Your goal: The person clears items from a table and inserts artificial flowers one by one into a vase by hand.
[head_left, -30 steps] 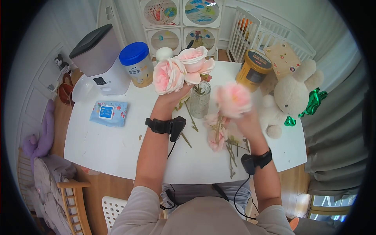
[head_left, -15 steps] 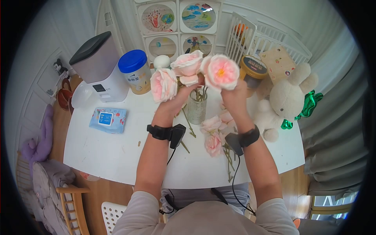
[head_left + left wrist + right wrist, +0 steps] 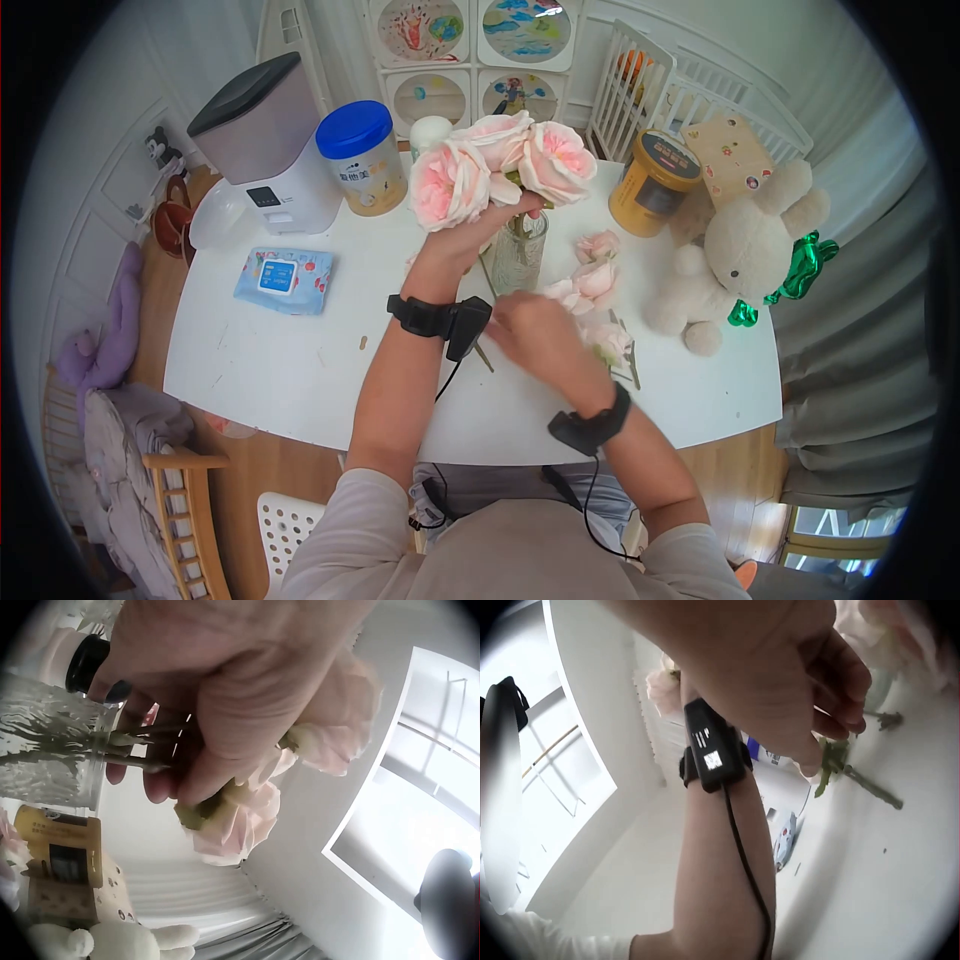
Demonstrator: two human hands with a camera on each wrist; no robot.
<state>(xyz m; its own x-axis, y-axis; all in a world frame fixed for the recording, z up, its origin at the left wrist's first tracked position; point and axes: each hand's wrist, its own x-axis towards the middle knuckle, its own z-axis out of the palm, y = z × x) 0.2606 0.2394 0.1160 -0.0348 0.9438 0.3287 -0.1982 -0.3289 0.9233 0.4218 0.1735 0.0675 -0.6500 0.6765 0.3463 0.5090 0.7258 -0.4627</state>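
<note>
My left hand [image 3: 475, 235] grips several pink roses [image 3: 452, 185] just below their blooms. Their stems [image 3: 131, 754] run down into a ribbed clear glass vase [image 3: 520, 258], as the left wrist view shows too. Bent inward over the table, my right hand [image 3: 545, 340] is low in front of the vase. In the right wrist view its thumb and fingers are bent and apart, right beside a leafy cut stem [image 3: 874, 787] on the table. More pink roses [image 3: 597, 285] lie right of the vase, partly behind the right hand.
On the white table [image 3: 290, 390] stand a blue-lidded tub [image 3: 362, 160], a white dispenser [image 3: 290, 195] and a yellow tub [image 3: 652, 185]. A wipes packet [image 3: 285, 280] lies at left. A plush rabbit [image 3: 745, 250] sits at right beside a green foil thing [image 3: 805, 265].
My right hand brought a rose up to the bunch above the vase, where my left hand now holds it. The right hand then dropped down and left toward the stems on the table.
</note>
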